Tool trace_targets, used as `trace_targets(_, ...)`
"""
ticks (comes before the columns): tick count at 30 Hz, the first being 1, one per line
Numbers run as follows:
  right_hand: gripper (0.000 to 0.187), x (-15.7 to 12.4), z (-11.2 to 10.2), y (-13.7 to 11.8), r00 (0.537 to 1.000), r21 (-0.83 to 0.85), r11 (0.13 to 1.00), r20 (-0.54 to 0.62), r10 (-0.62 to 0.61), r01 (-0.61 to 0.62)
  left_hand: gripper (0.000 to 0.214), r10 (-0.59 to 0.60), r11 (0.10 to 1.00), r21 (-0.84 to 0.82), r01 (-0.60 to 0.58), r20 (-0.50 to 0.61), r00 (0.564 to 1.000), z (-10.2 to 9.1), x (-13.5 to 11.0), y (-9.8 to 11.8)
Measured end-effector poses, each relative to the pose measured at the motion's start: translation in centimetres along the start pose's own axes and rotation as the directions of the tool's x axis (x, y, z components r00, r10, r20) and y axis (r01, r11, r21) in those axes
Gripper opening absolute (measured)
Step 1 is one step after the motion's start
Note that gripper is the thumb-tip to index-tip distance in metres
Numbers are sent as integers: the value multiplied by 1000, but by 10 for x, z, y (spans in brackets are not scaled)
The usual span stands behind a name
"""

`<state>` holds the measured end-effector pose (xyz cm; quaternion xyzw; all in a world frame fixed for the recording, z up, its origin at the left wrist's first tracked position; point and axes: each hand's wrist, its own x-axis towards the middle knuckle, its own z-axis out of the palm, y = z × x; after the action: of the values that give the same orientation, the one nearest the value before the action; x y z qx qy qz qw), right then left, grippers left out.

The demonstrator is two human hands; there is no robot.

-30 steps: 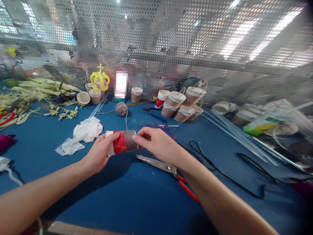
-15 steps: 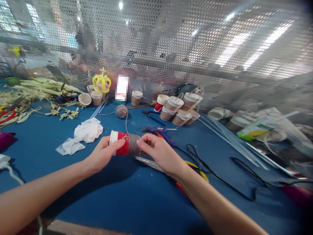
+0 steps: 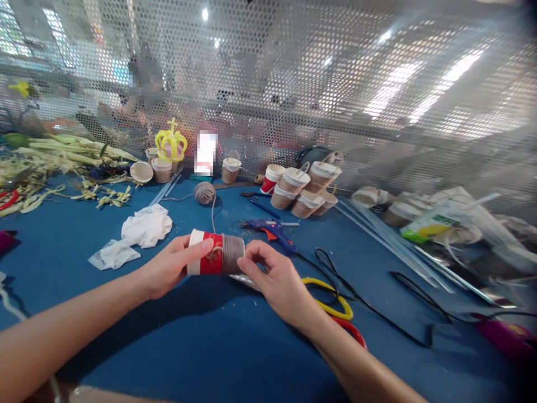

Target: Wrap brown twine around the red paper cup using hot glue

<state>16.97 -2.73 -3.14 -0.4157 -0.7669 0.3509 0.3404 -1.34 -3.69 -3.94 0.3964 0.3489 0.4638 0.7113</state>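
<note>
Lying sideways above the table is a red and white paper cup (image 3: 205,262), its lower part wrapped in close rows of grey yarn (image 3: 233,253). My left hand (image 3: 170,267) is closed around the white rim end, thumb on the red band. At the wrapped end, my right hand (image 3: 272,277) has its fingers curled, with thumb and fingertips against the cup's base edge. A yarn strand runs from the cup back to a grey yarn ball (image 3: 205,193). Scissors with yellow and red handles (image 3: 344,308) lie partly hidden under my right hand and forearm.
Behind the cup lies a blue glue gun (image 3: 274,229) with a black cord. Several wrapped cups (image 3: 308,202) stand stacked at the back, before a perforated metal screen (image 3: 251,73). White crumpled cloth (image 3: 146,225) is left; clear sticks (image 3: 386,240) lie right. Dried husks (image 3: 62,154) cover the far left.
The cup has turned slightly in my hands and sits a little lower in view. My right hand has shifted down and right, its thumb now lower on the cup's end.
</note>
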Motion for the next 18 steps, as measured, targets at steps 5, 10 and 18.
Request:
trace_targets(5, 18, -1, 4, 5, 983, -153, 971, 29, -183, 185, 31, -91, 996, -25, 90, -52, 994, -3, 5, 1)
trace_targets(10, 17, -2, 6, 4, 988, -140, 979, 52, -143, 149, 33, 25, 998, 66, -18, -111, 994, -4, 3, -6)
trace_targets(18, 21, 0, 5, -1, 984, 177, 968, 58, 170, -178, 23, 64, 956, 287, -63, 4, 998, -5, -3, -10)
